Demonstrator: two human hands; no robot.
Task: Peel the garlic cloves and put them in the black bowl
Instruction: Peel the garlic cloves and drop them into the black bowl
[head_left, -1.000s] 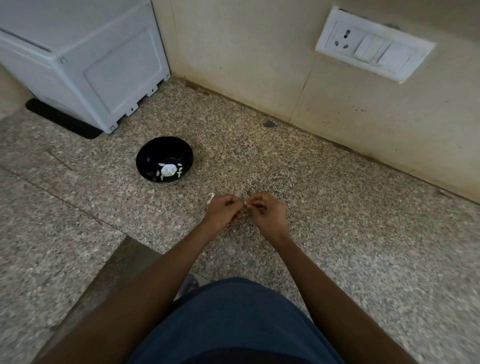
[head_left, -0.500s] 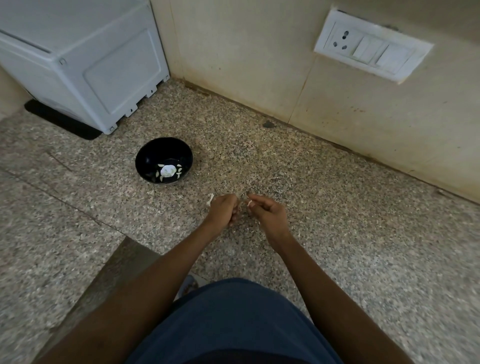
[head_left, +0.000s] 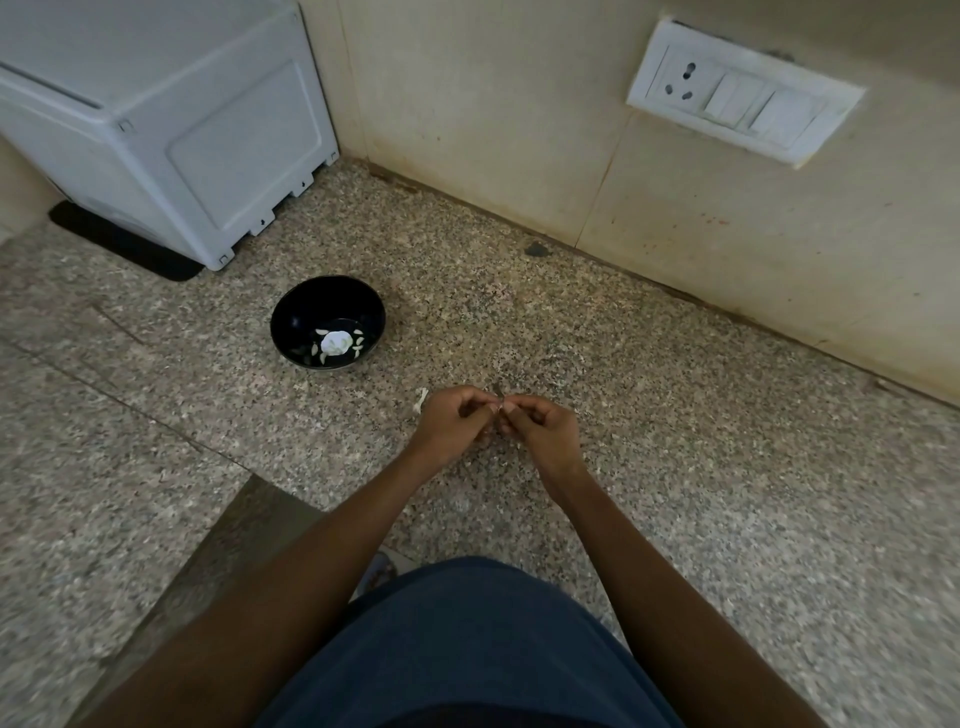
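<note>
One head-worn wide-angle view looks steeply down and forward over the person's forearms onto the speckled worktop (head_left: 675, 415), close in. The wall (head_left: 519, 130) rises beyond the left hand (head_left: 452, 423) and right hand (head_left: 540, 431), which meet mid-picture.

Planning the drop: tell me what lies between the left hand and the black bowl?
Only bare speckled counter between the left hand and black bowl, per the head view.
</note>
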